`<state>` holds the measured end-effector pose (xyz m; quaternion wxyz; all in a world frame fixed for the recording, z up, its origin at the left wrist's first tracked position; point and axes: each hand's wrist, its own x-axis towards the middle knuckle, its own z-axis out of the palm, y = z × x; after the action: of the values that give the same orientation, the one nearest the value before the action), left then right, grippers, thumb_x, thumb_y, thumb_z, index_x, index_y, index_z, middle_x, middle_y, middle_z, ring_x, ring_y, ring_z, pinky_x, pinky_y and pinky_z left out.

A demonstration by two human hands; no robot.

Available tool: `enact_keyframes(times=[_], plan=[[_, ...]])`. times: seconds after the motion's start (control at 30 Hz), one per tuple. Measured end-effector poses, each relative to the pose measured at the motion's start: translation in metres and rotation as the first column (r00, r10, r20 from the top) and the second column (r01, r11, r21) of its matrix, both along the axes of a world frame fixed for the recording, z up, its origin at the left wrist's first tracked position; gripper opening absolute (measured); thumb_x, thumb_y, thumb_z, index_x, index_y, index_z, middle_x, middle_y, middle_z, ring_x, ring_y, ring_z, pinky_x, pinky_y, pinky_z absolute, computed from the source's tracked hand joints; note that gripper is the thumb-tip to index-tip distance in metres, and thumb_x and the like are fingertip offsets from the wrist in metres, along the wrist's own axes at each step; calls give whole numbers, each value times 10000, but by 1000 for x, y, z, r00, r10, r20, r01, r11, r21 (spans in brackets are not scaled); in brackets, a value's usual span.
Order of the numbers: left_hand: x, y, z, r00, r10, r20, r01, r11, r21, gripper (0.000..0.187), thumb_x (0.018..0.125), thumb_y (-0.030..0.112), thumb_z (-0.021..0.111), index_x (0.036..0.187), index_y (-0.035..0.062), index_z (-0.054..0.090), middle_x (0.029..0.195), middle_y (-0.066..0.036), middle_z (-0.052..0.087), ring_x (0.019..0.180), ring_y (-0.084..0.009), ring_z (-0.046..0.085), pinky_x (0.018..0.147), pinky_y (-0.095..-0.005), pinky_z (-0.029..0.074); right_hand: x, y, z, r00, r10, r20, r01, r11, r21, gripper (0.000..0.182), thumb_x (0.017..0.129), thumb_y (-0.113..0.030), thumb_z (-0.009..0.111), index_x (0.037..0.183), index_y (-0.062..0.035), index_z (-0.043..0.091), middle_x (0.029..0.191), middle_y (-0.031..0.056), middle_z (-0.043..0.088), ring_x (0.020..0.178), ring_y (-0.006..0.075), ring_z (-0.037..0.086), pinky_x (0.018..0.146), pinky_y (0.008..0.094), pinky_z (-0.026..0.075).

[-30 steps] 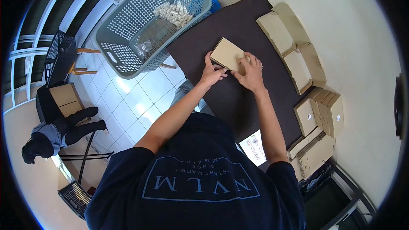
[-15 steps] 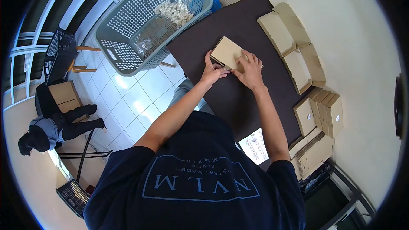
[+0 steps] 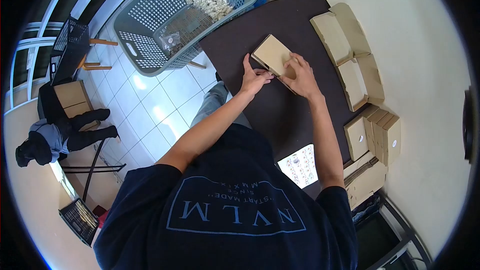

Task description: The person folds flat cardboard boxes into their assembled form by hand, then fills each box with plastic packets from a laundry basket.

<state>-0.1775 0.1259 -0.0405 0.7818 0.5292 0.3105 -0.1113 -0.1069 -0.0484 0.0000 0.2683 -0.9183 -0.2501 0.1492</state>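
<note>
Head: slight turn of box (image 3: 272, 51), perhaps

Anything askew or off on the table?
Maybe the small box between the left hand and right hand: a dark gap shows along its near edge, so it may not be fully closed. No spill visible on the table.

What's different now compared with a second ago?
The view has turned slightly: the left hand, right hand and cardboard box sit a little higher and farther right in the picture, along with the table. Nothing was visibly taken up or let go. Both hands remain at the box; the open boxes and stacked boxes stayed put.
</note>
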Motion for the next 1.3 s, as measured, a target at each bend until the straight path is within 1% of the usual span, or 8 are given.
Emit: enact_keyframes(times=[0.03, 0.1, 0.13, 0.2, 0.3, 0.83, 0.9, 1.3], plan=[[-2, -3, -1, 1000, 4, -3, -4, 1000, -2, 953, 878, -31, 614, 1497, 174, -81, 1080, -201, 547, 970, -300, 669, 822, -390, 584, 0, 0, 0, 1000, 4, -3, -4, 1000, -2, 422, 694, -218, 806, 1043, -117, 590, 1413, 130, 435, 1266, 402, 441, 1028, 537, 367], [-7, -10, -3, 998, 56, -35, -57, 997, -43, 792, 866, -19, 633, 1441, 88, 98, 1059, -205, 559, 970, -305, 669, 829, -392, 583, -1, 0, -2, 1000, 10, 29, -10, 1000, -8, 420, 700, -218, 798, 1048, -119, 584, 1410, 134, 438, 1270, 397, 445, 1014, 539, 379], [-9, -13, -3, 998, 58, -38, -60, 997, -45, 792, 866, -19, 633, 1441, 88, 98, 1059, -205, 559, 970, -305, 669, 829, -392, 583, -1, -1, -3, 1000, 13, 27, -13, 1000, -10, 420, 700, -218, 798, 1048, -119, 584, 1410, 134, 438, 1270, 397, 445, 1014, 539, 379], [-10, -18, -3, 994, -78, -80, 70, 993, -98, 615, 867, 3, 651, 1325, 20, 241, 1048, -209, 570, 974, -311, 667, 837, -393, 581, 0, 0, -2, 1000, 0, 0, 0, 999, 34, 403, 715, -213, 776, 1055, -126, 580, 1411, 135, 437, 1277, 399, 439, 1017, 535, 375], [-7, -23, -4, 994, -67, -84, 61, 996, -71, 572, 865, 27, 673, 1285, -10, 287, 1054, -217, 581, 979, -312, 665, 843, -397, 580, 1, 1, 1, 999, -22, -42, 24, 998, 56, 384, 723, -203, 753, 1055, -130, 575, 1410, 133, 439, 1274, 400, 441, 1021, 530, 370], [-4, -22, 2, 989, -104, -107, 101, 994, -31, 575, 875, 45, 669, 1291, -29, 279, 1068, -225, 585, 988, -308, 668, 842, -394, 579, 1, -1, -2, 998, -29, -62, 34, 996, 85, 380, 721, -196, 751, 1045, -130, 564, 1390, 121, 452, 1262, 392, 448, 1016, 523, 368], [-5, -22, -3, 991, -99, -92, 99, 995, -9, 597, 856, 98, 714, 1269, -19, 298, 1059, -219, 612, 922, -278, 694, 772, -357, 590, 2, -1, -2, 998, -23, -54, 28, 996, 86, 380, 717, -194, 751, 1041, -125, 564, 1386, 125, 457, 1264, 391, 447, 1019, 521, 365], [-3, -24, -2, 990, -104, -93, 104, 995, 2, 566, 867, 89, 688, 1249, -13, 283, 1033, -211, 625, 912, -272, 696, 757, -355, 587, 3, -2, -5, 993, -46, -108, 57, 993, 104, 386, 714, -203, 747, 1049, -125, 572, 1424, 135, 437, 1314, 387, 408, 1054, 521, 329]])
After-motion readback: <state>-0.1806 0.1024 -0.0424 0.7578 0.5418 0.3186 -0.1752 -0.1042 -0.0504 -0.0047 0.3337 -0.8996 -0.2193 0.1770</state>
